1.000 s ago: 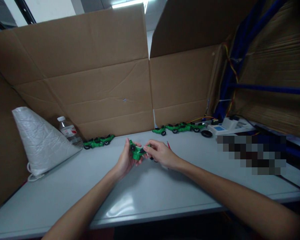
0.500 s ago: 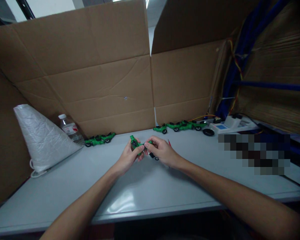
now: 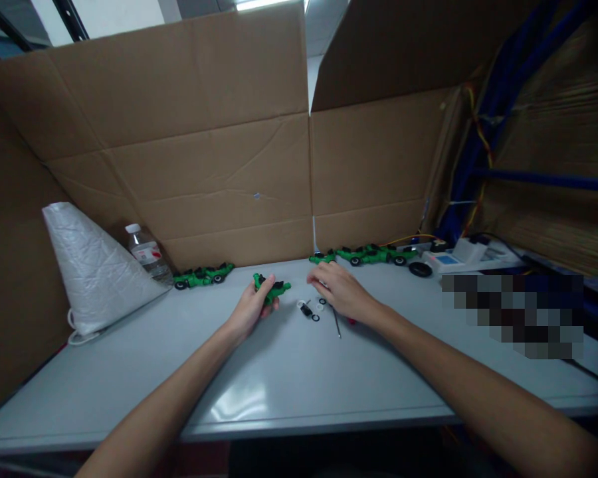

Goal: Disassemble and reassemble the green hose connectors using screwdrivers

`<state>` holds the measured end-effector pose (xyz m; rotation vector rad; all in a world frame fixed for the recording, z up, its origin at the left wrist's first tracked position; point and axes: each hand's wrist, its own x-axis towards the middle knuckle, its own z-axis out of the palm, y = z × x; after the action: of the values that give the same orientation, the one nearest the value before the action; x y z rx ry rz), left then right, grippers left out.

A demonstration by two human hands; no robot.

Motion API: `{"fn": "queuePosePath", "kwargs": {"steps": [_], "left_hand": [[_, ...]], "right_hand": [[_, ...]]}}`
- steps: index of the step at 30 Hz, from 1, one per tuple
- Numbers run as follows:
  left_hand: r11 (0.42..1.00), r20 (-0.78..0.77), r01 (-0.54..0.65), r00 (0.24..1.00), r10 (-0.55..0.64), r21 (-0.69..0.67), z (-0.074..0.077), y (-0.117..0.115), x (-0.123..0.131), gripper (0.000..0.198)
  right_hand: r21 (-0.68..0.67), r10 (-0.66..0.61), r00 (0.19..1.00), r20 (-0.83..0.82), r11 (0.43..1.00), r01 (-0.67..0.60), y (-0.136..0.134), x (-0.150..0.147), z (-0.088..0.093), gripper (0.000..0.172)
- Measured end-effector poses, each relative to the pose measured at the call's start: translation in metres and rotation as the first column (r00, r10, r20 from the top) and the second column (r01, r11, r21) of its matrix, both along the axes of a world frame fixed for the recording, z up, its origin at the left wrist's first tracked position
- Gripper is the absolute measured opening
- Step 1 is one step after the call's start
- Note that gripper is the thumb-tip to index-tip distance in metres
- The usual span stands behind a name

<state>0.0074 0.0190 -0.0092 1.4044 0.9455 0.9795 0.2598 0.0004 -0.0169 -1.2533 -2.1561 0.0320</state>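
My left hand [image 3: 255, 302] is closed around a green toy car body [image 3: 278, 289] with black parts, held just above the table. My right hand [image 3: 339, 287] hovers to the right of it, apart from the car, its fingers curled and drawn together. Whatever may be between those fingertips is hidden. On the table between the hands lie small loose parts: a black piece [image 3: 305, 310], a black ring [image 3: 315, 318], another dark ring [image 3: 322, 301] and a whitish ring [image 3: 299, 304]. A thin metal rod [image 3: 337, 324] sticks out below my right hand, near a red piece [image 3: 351, 321] partly covered by the wrist.
Green toy cars [image 3: 204, 275] stand at the back left, and several more [image 3: 376, 254] line the back right. Beside them are a black ring [image 3: 420, 269] and a white power strip [image 3: 471, 255]. A silvery bag [image 3: 94, 279] and a water bottle [image 3: 148, 254] stand left. Cardboard [image 3: 219, 172] walls the back.
My right hand has come away from the green car and moved right. The car stays in my left hand, and the loose parts on the table now show more fully. The view has shifted slightly.
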Motion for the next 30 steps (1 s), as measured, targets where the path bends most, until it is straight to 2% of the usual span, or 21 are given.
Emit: {"fn": "queuePosePath", "kwargs": {"steps": [3, 7, 9, 12, 15, 19, 21, 24, 27, 30], "left_hand": [[0.999, -0.092, -0.048, 0.994, 0.049, 0.014, -0.003, 0.002, -0.002, 0.057], [0.979, -0.162, -0.189, 0.966, 0.200, 0.080, -0.005, 0.004, -0.006, 0.060], [0.967, -0.200, -0.222, 0.949, 0.244, 0.127, -0.007, 0.006, -0.007, 0.059], [0.974, -0.236, -0.174, 0.950, 0.205, 0.147, -0.010, 0.010, -0.009, 0.056], [0.977, -0.204, -0.157, 0.962, 0.184, 0.142, -0.018, 0.014, -0.010, 0.055], [0.980, -0.160, -0.156, 0.972, 0.174, 0.122, -0.029, 0.018, -0.012, 0.069], [0.979, -0.210, -0.130, 0.964, 0.162, 0.159, -0.030, 0.017, -0.014, 0.070], [0.958, -0.339, -0.080, 0.924, 0.175, 0.276, -0.025, 0.014, -0.015, 0.057], [0.923, -0.442, -0.048, 0.868, 0.229, 0.382, -0.021, 0.010, -0.015, 0.051], [0.899, -0.492, -0.028, 0.829, 0.265, 0.437, -0.020, 0.007, -0.016, 0.053]], "right_hand": [[-0.084, 0.039, 0.993, 0.110, 0.996, -0.029, 0.000, -0.002, -0.007, 0.013], [-0.175, 0.001, 0.997, 0.077, 0.984, 0.013, -0.003, -0.010, -0.016, 0.005], [-0.198, -0.028, 0.997, 0.068, 0.979, 0.041, -0.002, -0.012, -0.018, 0.005], [-0.205, -0.051, 0.994, 0.092, 0.976, 0.070, -0.001, -0.012, -0.021, 0.007], [-0.167, -0.086, 0.983, 0.161, 0.979, 0.113, 0.000, -0.012, -0.026, 0.008], [-0.108, -0.141, 0.958, 0.250, 0.979, 0.173, -0.002, -0.014, -0.031, 0.012], [-0.101, -0.160, 0.953, 0.257, 0.976, 0.191, -0.003, -0.014, -0.030, 0.010], [-0.135, -0.181, 0.952, 0.248, 0.966, 0.219, -0.005, -0.013, -0.026, 0.006], [-0.178, -0.193, 0.945, 0.264, 0.953, 0.244, -0.003, -0.012, -0.024, 0.011], [-0.189, -0.191, 0.941, 0.278, 0.950, 0.249, -0.002, -0.011, -0.026, 0.018]]}}
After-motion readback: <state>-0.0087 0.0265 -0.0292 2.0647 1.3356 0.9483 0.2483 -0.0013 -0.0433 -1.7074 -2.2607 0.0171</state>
